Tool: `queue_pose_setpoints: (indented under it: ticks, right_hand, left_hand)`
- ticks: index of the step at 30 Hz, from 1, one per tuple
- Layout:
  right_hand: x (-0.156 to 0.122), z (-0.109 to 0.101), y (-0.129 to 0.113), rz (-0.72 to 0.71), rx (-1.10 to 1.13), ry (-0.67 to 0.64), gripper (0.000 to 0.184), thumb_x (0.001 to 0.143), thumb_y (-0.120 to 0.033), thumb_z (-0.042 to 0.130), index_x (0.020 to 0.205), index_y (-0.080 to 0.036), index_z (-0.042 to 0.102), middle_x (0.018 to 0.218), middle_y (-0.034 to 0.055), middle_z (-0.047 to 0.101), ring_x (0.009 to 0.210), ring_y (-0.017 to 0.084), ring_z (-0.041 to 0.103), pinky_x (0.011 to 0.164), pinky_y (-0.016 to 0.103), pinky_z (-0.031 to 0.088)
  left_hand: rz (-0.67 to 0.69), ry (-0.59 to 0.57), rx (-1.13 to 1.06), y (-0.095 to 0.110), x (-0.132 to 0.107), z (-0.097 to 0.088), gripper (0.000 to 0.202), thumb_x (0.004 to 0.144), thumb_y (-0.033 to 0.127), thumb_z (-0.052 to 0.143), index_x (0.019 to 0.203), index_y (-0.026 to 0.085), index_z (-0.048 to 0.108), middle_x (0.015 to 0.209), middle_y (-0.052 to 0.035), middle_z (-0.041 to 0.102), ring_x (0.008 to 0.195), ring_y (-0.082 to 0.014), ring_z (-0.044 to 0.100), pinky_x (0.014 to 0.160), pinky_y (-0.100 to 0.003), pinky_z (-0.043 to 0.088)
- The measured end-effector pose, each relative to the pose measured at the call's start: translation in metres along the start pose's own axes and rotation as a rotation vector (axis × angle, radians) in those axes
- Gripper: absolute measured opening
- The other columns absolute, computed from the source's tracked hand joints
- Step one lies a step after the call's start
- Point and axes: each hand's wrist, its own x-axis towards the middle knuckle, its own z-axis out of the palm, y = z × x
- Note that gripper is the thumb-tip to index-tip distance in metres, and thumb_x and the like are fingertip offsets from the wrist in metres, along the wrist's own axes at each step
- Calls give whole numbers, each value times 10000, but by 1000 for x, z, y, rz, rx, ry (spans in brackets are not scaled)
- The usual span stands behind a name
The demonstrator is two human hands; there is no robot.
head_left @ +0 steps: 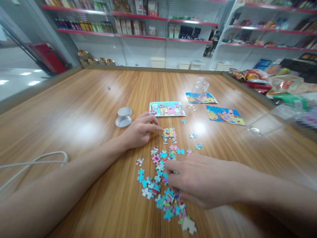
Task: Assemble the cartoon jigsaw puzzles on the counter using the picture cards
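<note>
A person works a jigsaw on a wood-grained counter, left index fingertip at the edge of a small joined patch bearing a yellow face. The left hand is otherwise loosely bent, its grip partly open with nothing seen in it. The right hand curls down over the scattered loose pieces, just nearer the person than the patch; its fingertips are hidden, so whether its grip has a piece cannot be told. Picking through pieces appears the step in hand; the next move seemingly calls for one matching the patch's edge, checked against the picture card beyond.
</note>
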Motion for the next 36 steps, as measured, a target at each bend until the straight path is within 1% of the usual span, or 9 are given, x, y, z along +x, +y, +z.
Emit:
queue_pose_setpoints:
  ticks: [4,10,14,16,20,23,28,34,36]
  right_hand:
    - [0,2,-1,-16,-13,23,56,877,-203,650,924,-172,654,982,70,638,691,154,544,529,325,290]
    - [1,4,-1,-12,15,11,97,894,-173,617,976,-165,668,987,72,657,700,159,562,529,326,288]
    - [3,0,9,40,244,3,64,890,-213,639,891,-165,681,901,52,689,711,143,580,558,283,334]
    - [4,-3,24,118,463,64,58,878,-219,662,860,-171,689,791,7,687,684,115,584,594,246,376]
    - [7,-6,68,343,639,427,135,887,-274,663,909,-153,719,779,7,706,692,114,597,645,243,428]
    - [16,-8,100,417,565,518,140,892,-238,629,888,-135,724,826,39,725,751,135,618,719,271,452]
    - [43,-7,131,343,425,439,155,883,-162,584,916,-139,733,869,47,737,798,141,629,751,269,449]
    - [49,10,133,461,214,689,182,896,-218,567,885,-145,733,856,59,711,794,152,604,733,273,423]
    - [44,15,128,513,186,694,189,876,-292,623,817,-142,723,804,61,697,766,159,594,704,277,416]
  left_hand:
    - [-43,62,36,-2,-1,0,502,735,-77,438,986,203,772,879,-50,673,858,-188,553,775,-354,492]
    - [-63,36,18,-3,-2,1,478,758,-71,444,990,193,768,884,-53,684,873,-191,557,785,-356,504]
    - [-50,-10,-1,-3,-2,1,514,790,-59,463,1091,236,758,974,-60,680,932,-197,560,838,-374,520]
    - [-17,-60,-12,-2,-1,2,537,803,-53,477,1133,271,749,1059,-64,667,1003,-207,556,904,-408,518]
    - [45,-164,-46,1,1,4,546,809,-47,512,1161,303,740,1155,-70,640,1061,-220,540,937,-437,515]
    - [49,-182,-67,4,3,5,572,808,-57,501,1189,303,730,1133,-75,634,1033,-216,546,915,-427,521]
    - [38,-193,-69,7,4,4,599,788,-71,479,1185,299,732,1085,-77,636,1028,-219,557,919,-429,522]
    - [58,-169,-91,7,4,5,594,758,-79,481,1153,276,748,993,-71,631,976,-209,565,872,-395,526]
    - [57,-168,-92,6,4,6,597,758,-79,478,1155,273,750,960,-69,622,930,-200,564,833,-380,519]
